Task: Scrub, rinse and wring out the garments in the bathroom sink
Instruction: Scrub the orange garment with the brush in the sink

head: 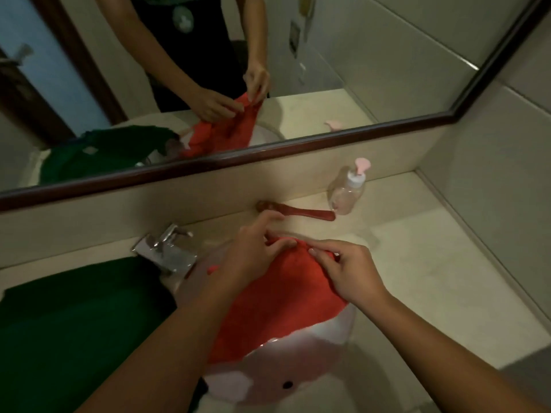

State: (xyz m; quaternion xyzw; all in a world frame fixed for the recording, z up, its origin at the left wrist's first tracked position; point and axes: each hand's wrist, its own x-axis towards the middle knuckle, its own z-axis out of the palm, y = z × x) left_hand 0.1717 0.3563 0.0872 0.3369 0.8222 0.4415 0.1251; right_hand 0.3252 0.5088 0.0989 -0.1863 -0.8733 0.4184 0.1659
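Scrubbing, likely just starting: red garment lies draped over the sink. Left hand and right hand pinch its 12 o'clock edge with their fingers. Next move probably calls for rubbing the fabric; brush lies at 12 o'clock.

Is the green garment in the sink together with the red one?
No, the green garment lies on the counter left of the faucet, while only the red garment is in the sink.

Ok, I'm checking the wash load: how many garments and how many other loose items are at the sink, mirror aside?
Garments: 2 (red garment, green garment)
Pump bottle: 1
Red-handled tool: 1
Total: 4
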